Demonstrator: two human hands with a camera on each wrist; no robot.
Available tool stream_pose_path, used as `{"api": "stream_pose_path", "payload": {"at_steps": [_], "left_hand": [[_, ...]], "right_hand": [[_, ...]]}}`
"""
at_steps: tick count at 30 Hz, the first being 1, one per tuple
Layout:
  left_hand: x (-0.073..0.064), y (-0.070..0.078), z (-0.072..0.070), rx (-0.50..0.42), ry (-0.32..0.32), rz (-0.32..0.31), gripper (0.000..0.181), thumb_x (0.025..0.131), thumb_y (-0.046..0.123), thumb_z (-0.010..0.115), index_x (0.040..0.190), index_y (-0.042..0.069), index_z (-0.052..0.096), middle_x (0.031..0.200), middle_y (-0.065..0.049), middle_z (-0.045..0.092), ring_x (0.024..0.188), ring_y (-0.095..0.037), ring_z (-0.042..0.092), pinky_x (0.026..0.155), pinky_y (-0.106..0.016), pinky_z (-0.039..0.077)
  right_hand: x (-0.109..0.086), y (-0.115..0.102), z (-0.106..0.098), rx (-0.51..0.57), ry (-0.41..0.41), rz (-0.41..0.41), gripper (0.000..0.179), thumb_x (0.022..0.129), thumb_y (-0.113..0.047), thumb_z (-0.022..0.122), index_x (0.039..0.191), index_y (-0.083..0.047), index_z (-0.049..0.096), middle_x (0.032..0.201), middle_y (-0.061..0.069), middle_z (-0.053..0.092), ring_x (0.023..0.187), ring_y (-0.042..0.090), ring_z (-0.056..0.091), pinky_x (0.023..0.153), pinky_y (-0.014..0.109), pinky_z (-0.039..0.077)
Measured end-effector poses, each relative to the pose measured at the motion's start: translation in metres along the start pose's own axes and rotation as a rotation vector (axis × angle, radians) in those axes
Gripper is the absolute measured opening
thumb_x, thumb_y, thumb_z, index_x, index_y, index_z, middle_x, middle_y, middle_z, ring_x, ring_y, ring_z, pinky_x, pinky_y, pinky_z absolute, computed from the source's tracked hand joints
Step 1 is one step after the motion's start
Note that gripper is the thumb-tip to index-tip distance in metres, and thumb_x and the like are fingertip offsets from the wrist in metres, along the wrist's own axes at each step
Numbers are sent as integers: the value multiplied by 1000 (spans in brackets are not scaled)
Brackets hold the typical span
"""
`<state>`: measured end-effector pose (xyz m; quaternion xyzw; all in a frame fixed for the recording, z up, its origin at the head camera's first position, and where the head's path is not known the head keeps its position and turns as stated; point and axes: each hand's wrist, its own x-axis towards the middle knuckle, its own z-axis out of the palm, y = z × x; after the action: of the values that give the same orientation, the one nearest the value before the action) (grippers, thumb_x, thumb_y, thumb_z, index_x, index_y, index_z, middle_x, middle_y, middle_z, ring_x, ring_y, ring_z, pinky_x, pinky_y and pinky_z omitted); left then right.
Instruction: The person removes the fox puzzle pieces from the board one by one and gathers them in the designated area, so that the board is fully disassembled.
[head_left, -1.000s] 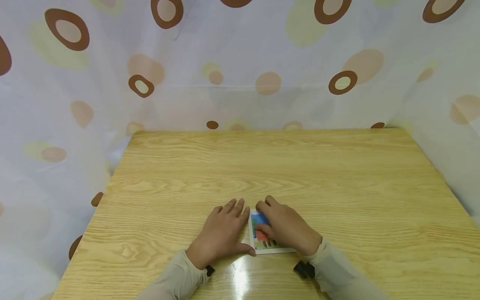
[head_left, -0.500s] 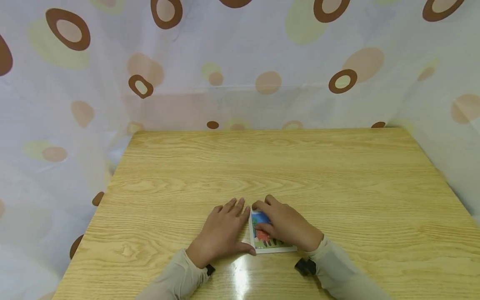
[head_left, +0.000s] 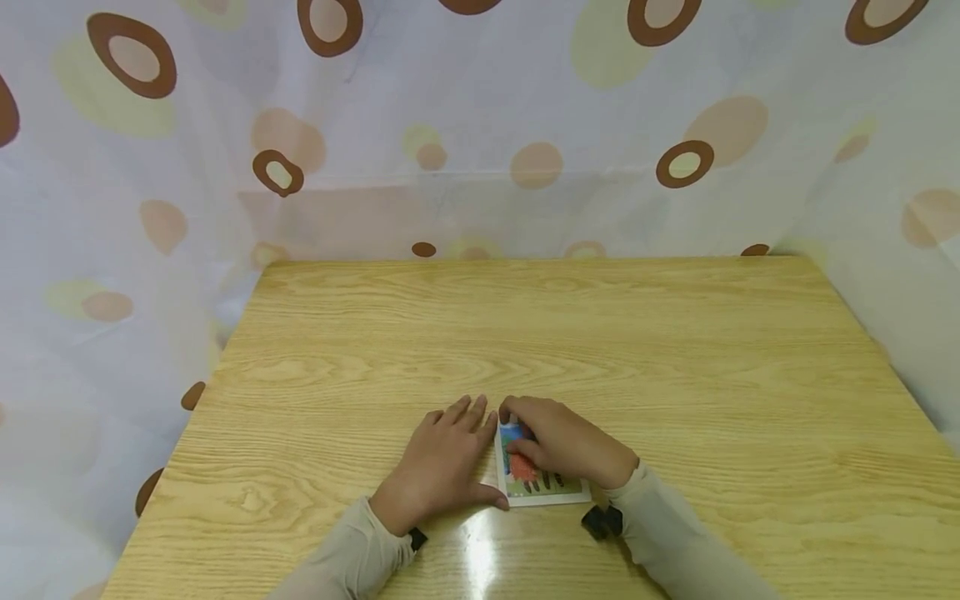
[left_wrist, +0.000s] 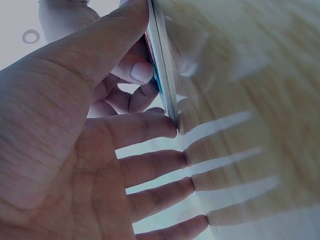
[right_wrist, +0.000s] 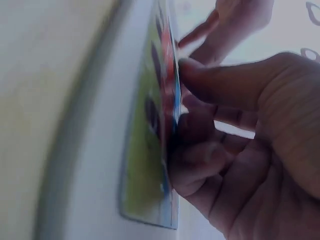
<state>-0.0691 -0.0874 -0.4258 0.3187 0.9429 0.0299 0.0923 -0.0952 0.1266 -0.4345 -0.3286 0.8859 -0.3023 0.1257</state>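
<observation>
A flat square picture board [head_left: 551, 498] with a white border lies near the front of the table; blue, red and green show in its print [right_wrist: 140, 175]. My left hand [head_left: 438, 471] lies spread along the board's left side. Its thumb is at the near-left corner, and its fingertips touch the tabletop close to the board's edge [left_wrist: 164, 65]. My right hand [head_left: 566, 442] is over the board and hides much of it. Its fingers curl down at the far-left corner while the thumb touches the picture; I cannot tell whether they pinch a piece of it.
The wood-grain table [head_left: 675, 350] reaches back to a white curtain [head_left: 480, 125] with brown and beige ovals. The curtain also hangs along both sides. Black straps [head_left: 600, 522] sit at the wrists, below pale sleeves [head_left: 678, 537].
My right hand has shifted slightly left, its index finger moving to the board's far-left corner. More of the picture's lower right shows. My left hand stays nearly in place.
</observation>
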Motion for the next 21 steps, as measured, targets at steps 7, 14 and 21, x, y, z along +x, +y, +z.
{"api": "stream_pose_path", "payload": {"at_steps": [7, 14, 21], "left_hand": [[-1, -2, 1, -33, 4, 3, 112, 74, 80, 69, 160, 13, 41, 164, -15, 35, 150, -35, 35, 112, -53, 40], [0, -2, 1, -25, 9, 6, 113, 75, 80, 69, 162, 15, 37, 164, -15, 35, 150, -35, 35, 111, -54, 41], [0, -2, 1, -13, 6, 3, 116, 74, 81, 69, 163, 15, 34, 164, -15, 35, 150, -35, 35, 111, -53, 42]], "right_hand": [[4, 3, 0, 18, -9, -9, 24, 96, -3, 72, 119, -6, 65, 81, -8, 53, 70, 8, 48, 65, 28, 44], [3, -1, -1, -74, -39, 2, 27, 97, -5, 71, 122, -8, 64, 96, -1, 62, 81, 11, 57, 73, 34, 52], [6, -3, -1, -70, -83, 19, 27, 97, -5, 69, 122, -9, 58, 99, 0, 59, 79, 12, 54, 72, 33, 50]]}}
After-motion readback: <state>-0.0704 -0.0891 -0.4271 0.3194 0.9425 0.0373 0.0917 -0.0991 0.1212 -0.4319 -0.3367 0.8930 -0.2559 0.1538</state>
